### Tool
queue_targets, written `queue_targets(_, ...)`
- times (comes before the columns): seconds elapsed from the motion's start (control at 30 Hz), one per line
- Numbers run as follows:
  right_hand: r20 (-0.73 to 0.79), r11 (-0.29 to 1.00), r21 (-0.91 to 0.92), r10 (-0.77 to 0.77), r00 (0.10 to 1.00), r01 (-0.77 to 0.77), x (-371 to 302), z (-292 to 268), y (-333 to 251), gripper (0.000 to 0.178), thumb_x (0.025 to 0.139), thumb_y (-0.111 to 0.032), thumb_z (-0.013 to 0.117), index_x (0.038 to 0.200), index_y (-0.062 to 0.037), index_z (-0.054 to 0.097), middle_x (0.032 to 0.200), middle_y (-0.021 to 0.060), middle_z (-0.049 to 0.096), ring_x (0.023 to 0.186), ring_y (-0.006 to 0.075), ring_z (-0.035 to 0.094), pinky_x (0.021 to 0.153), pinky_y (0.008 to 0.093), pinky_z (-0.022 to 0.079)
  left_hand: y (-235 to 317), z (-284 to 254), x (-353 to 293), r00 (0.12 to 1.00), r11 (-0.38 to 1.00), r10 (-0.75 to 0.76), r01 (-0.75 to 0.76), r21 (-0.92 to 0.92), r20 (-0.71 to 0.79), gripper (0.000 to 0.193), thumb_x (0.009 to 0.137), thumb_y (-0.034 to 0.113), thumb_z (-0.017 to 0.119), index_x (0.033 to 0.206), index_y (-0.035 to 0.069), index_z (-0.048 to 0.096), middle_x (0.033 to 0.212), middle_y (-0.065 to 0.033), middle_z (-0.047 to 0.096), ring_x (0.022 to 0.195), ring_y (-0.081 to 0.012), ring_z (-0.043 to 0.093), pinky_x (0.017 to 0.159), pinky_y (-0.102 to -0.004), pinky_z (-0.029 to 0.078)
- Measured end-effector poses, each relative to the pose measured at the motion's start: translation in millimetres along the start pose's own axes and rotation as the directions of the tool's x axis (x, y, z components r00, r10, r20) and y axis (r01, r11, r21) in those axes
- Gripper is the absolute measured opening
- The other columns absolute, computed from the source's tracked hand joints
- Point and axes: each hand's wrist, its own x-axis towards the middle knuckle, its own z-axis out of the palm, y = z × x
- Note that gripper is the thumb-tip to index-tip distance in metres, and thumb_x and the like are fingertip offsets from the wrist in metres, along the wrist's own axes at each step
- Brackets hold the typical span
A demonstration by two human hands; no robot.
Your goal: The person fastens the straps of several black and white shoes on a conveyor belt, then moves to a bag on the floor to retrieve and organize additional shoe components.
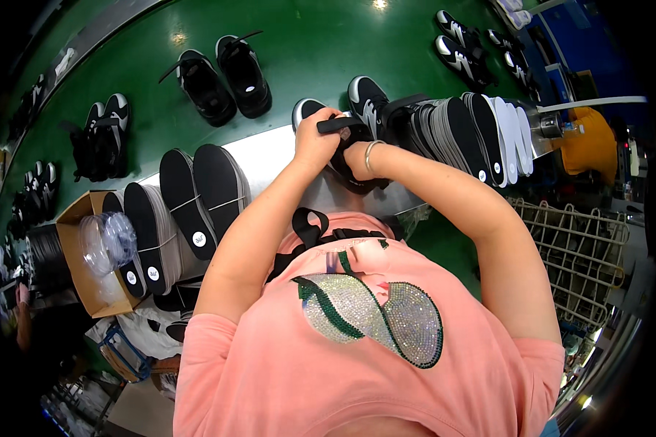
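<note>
A black and silver sneaker lies on the metal edge of the bench in front of me, toe pointing away. My left hand is closed at its upper left side, holding the black strap near the opening. My right hand, with a bangle on the wrist, reaches into the shoe's opening, so its fingers are hidden. A second sneaker of the same kind stands just beyond, to the right. Whether an insole is inside the held shoe cannot be seen.
Stacked black insoles and white insoles stand at the right. Tied insole bundles and a cardboard box with clear plastic pieces are at the left. More sneakers rest on the green surface. A wire rack stands lower right.
</note>
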Motion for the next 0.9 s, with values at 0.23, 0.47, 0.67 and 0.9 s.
queue_targets(0.23,-0.125,0.973,-0.040,0.219,0.968,-0.226,-19,-10,-17,0.023,0.065,-0.008,0.063,0.089,-0.0065,0.065,0.090,0.0099,0.064,0.084,0.0223,0.062,0.070,0.0300,0.050,-3,-2,0,0.996,0.993,0.093,-0.092,0.073,-0.011,0.017,0.080,0.015,0.055,0.086,0.000,0.059,0.073,-0.0140,0.061,0.067,-0.0219,0.059,0.064,-0.0287,0.045)
queue_targets(0.47,-0.082,0.994,0.065,0.091,0.992,-0.086,-40,1,-7,0.023,0.072,-0.015,0.053,0.090,-0.0059,0.064,0.091,0.0139,0.063,0.088,0.0232,0.061,0.080,0.0377,0.045,-3,-2,0,0.993,0.991,0.112,-0.110,0.079,-0.020,0.019,0.082,0.018,0.054,0.086,0.000,0.060,0.073,-0.0143,0.061,0.067,-0.0229,0.059,0.063,-0.0290,0.045)
queue_targets(0.67,-0.175,0.999,-0.001,-0.042,0.984,0.043,-43,31,1,0.028,0.071,-0.018,0.049,0.091,-0.0017,0.059,0.086,0.0163,0.063,0.087,0.0284,0.060,0.097,0.0450,0.023,-3,-1,-1,0.989,0.989,0.137,-0.135,0.058,-0.047,0.022,0.080,0.024,0.053,0.082,0.004,0.061,0.072,-0.0168,0.061,0.068,-0.0332,0.059,0.061,-0.0357,0.045)
queue_targets(0.9,-0.238,-0.026,0.970,0.115,0.964,0.243,-24,28,20,0.032,0.078,-0.022,0.057,0.097,0.0033,0.055,0.089,0.0142,0.059,0.078,0.0171,0.058,0.072,0.0267,0.046,-8,-4,0,0.997,0.995,0.079,-0.079,0.054,0.011,0.023,0.082,0.026,0.053,0.086,0.004,0.060,0.074,-0.0172,0.060,0.072,-0.0334,0.059,0.063,-0.0370,0.045)
